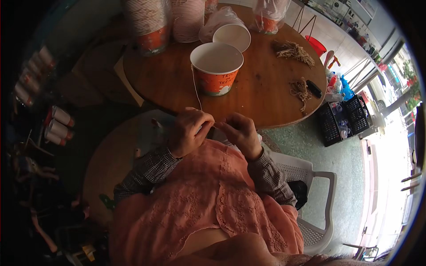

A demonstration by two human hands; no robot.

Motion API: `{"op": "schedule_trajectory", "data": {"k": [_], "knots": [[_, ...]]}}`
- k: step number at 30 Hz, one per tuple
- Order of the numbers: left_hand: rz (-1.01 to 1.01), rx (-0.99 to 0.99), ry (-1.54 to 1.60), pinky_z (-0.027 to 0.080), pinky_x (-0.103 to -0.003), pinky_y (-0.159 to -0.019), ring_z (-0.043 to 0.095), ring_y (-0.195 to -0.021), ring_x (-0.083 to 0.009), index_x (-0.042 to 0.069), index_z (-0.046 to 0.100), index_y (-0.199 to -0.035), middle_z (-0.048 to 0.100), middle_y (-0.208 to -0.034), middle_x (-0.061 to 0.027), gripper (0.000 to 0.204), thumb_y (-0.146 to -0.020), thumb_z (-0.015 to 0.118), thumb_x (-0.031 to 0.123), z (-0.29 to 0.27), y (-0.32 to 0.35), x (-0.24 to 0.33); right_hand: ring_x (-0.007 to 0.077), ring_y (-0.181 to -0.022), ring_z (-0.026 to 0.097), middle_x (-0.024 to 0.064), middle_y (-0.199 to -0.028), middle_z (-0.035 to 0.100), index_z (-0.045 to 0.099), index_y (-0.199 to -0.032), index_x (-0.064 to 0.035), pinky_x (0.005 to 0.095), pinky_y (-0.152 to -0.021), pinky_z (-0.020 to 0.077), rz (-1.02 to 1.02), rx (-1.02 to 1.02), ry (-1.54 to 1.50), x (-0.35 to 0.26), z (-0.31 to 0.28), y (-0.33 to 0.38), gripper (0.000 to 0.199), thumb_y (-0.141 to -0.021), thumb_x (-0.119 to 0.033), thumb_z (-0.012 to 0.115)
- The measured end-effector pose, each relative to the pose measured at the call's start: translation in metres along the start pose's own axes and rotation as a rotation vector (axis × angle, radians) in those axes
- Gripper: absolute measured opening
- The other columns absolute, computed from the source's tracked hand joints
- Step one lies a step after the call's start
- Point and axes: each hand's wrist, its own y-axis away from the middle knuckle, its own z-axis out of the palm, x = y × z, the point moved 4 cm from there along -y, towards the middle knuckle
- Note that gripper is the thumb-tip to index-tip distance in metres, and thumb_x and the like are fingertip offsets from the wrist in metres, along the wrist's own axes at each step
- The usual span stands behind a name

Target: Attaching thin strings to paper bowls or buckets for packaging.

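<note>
An orange paper bucket [217,80] with a white inside stands upright near the front of the round wooden table. From its left rim a thin pale string [196,91] hangs down to my hands. My left hand [191,128] pinches the string between thumb and fingers, just off the table's front edge. Close beside it, my right hand [240,133] is closed in a pinch too, with a short bit of string between the two sets of fingertips. The string's end is too small to make out.
Behind the bucket lies a tipped white bucket [232,37] in plastic. Wrapped bucket stacks [148,26] stand at the back. To the right on the table [266,88] are string bundles [293,51], loose strings [300,92] and a black object [313,88]. A black crate [344,119] sits on the floor.
</note>
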Motion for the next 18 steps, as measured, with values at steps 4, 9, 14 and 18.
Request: {"op": "schedule_trajectory", "data": {"k": [4, 9, 14, 18], "knots": [[-0.033, 0.055, 0.052, 0.046, -0.038, -0.077, 0.062, -0.078, -0.0271, 0.004, 0.058, -0.098, 0.065, -0.086, -0.0075, 0.02, -0.08, 0.066, 0.004, 0.018, -0.014, 0.009, 0.0058, -0.052, 0.048, -0.0011, -0.063, 0.054, 0.062, -0.084, -0.0039, 0.022, -0.045, 0.0356, 0.131, 0.03, -0.224, -0.015, -0.038, -0.04, 0.013, -0.09, -0.016, 0.061], [0.202, 0.074, -0.012, 0.047, -0.039, -0.084, 0.061, -0.086, -0.0263, 0.001, 0.055, -0.115, 0.063, -0.088, -0.0082, 0.038, -0.08, 0.068, 0.006, 0.069, -0.072, 0.016, 0.0123, -0.06, 0.057, 0.0033, -0.069, 0.058, 0.06, -0.093, -0.0035, 0.0248, -0.054, 0.0447, -0.615, 0.309, -0.121, -0.111, -0.129, -0.138, 0.011, -0.091, -0.014, 0.061], [0.023, -0.032, -0.63, 0.041, -0.039, -0.092, 0.062, -0.091, -0.0229, 0.002, 0.047, -0.13, 0.064, -0.093, -0.0106, 0.048, -0.083, 0.058, 0.007, 0.074, -0.101, -0.046, 0.0147, -0.074, 0.063, 0.0048, -0.08, 0.062, 0.059, -0.097, -0.0033, 0.0269, -0.062, 0.051, -0.506, 0.454, -0.536, -0.111, -0.183, -0.163, 0.012, -0.091, -0.013, 0.061], [0.067, -0.103, -0.443, 0.037, -0.043, -0.096, 0.062, -0.089, -0.0215, 0.006, 0.063, -0.108, 0.064, -0.087, -0.0075, 0.026, -0.084, 0.053, 0.003, 0.036, -0.073, -0.062, 0.0156, -0.079, 0.064, 0.0052, -0.084, 0.063, 0.059, -0.097, -0.0035, 0.0289, -0.066, 0.0538, -0.407, 0.496, -0.569, -0.052, -0.198, -0.143, 0.011, -0.091, -0.012, 0.061]]}}
